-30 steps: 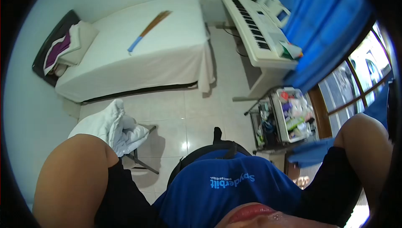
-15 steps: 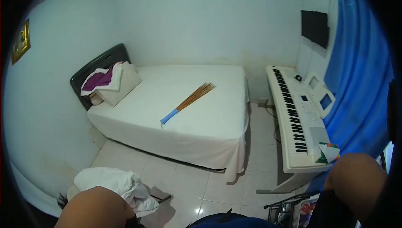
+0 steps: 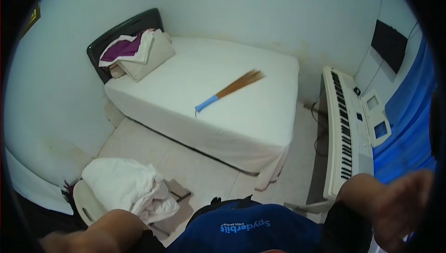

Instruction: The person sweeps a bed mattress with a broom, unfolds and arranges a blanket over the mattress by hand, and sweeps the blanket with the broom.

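My right hand [image 3: 403, 206] is raised at the lower right edge, in front of the electric keyboard's near end. It is blurred, and its fingers are too smeared to read. At the lower left edge my left hand [image 3: 62, 243] is only a blur, partly cut off, near a chair with white bedding. Neither hand shows anything in it. A stick broom [image 3: 232, 90] with a blue-wrapped handle lies diagonally on the white-sheeted bed [image 3: 195, 58], away from both hands. A folded beige, white and purple bundle [image 3: 134, 53] rests by the dark headboard [image 3: 123, 30].
White bedding [image 3: 123, 183] is heaped on a pale chair [image 3: 83, 202] at lower left. The white electric keyboard [image 3: 360, 137] stands along the right side, beside a blue curtain [image 3: 409, 127]. A dark panel [image 3: 389, 45] hangs on the wall. Tiled floor [image 3: 186, 160] lies before the bed.
My view has tipped downward, bringing more of my blue shirt into sight. Both hands have come into view at the lower edges. The broom keeps its place on the bed.
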A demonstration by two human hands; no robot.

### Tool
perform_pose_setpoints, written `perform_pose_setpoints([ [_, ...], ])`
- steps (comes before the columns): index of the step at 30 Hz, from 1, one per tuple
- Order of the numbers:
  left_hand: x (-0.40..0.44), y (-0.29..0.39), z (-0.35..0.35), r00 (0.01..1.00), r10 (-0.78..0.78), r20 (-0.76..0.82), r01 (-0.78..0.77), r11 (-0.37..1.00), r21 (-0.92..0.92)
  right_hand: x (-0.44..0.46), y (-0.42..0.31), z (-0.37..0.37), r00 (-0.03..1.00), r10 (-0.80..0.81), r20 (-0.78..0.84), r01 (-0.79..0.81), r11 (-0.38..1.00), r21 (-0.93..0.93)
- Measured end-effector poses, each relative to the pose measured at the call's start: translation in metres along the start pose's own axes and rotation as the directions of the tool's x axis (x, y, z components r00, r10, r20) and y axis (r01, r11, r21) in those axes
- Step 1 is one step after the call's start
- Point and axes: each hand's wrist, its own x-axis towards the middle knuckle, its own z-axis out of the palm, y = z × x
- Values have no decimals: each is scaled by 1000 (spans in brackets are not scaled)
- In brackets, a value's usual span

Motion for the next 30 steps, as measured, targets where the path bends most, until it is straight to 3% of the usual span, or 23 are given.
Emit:
perform_pose_setpoints([
  [1, -3, -2, -14, 957, -286, -37, 289, 946, 145, 10, -1, 4, 998, -45, -45, 44, 999, -24],
  [3, -8, -10, -8, 716, -695, -61, 697, 717, 17, 29, 5, 13, 998, -36, -43, 31, 993, -114],
  [4, -9, -18, -18, 699, -714, 23, 714, 700, 6, 36, 10, 16, 998, 47, 41, -40, 986, -164],
  [5, -10, -28, -33, 752, -648, 119, 654, 757, -13, 42, 16, 19, 984, 130, 124, -100, 969, -226],
  [8, -10, -55, -67, 835, -481, 267, 518, 851, -88, 35, 44, 24, 883, 412, 223, -462, 848, 259],
  [9, -9, -62, -77, 847, -444, 292, 492, 863, -114, 34, 52, 24, 873, 410, 265, -477, 832, 285],
  [12, -9, -71, -103, 876, -338, 344, 414, 893, -178, 35, 62, 19, 894, 219, 392, -328, 915, 236],
  [17, -20, -55, -147, 943, -35, 332, 194, 866, -460, 40, 49, 6, 810, -236, 537, 136, 966, 219],
  [18, -22, -46, -160, 886, 89, 455, 174, 846, -505, 39, 45, 6, 783, -305, 542, 217, 951, 221],
  [20, -16, -44, -170, 800, 218, 559, 152, 828, -540, 42, 37, 5, 727, -415, 547, 357, 909, 214],
  [21, -14, -44, -173, 714, 461, 527, -204, 857, -474, 44, 35, 4, 697, -460, 551, 415, 884, 214],
  [22, -9, -47, -173, 541, 658, 523, -538, 749, -386, 53, 34, 5, 666, -497, 556, 463, 860, 214],
  [23, -6, -49, -175, 308, 784, 539, -800, 520, -298, 60, 35, 7, 646, -516, 563, 506, 841, 190],
  [24, -6, -50, -182, 297, 791, 534, -803, 510, -309, 65, 37, 8, 642, -521, 562, 541, 828, 150],
  [26, -9, -51, -203, 604, 612, 511, -325, 774, -544, 77, 41, 6, 647, -524, 554, 659, 750, -60],
  [27, -10, -53, -207, 708, 457, 539, -31, 783, -622, 83, 48, 12, 645, -524, 556, 660, 748, -61],
  [28, -16, -58, -204, 706, 457, 541, -31, 783, -621, 90, 59, 18, 751, -517, 411, 639, 727, -252],
  [29, -21, -67, -194, 862, 290, 417, -148, 929, -339, 89, 65, 23, 825, -470, 314, 560, 751, -349],
  [30, -24, -74, -185, 963, 165, 211, -167, 986, -10, 88, 69, 24, 865, -420, 276, 499, 783, -372],
])
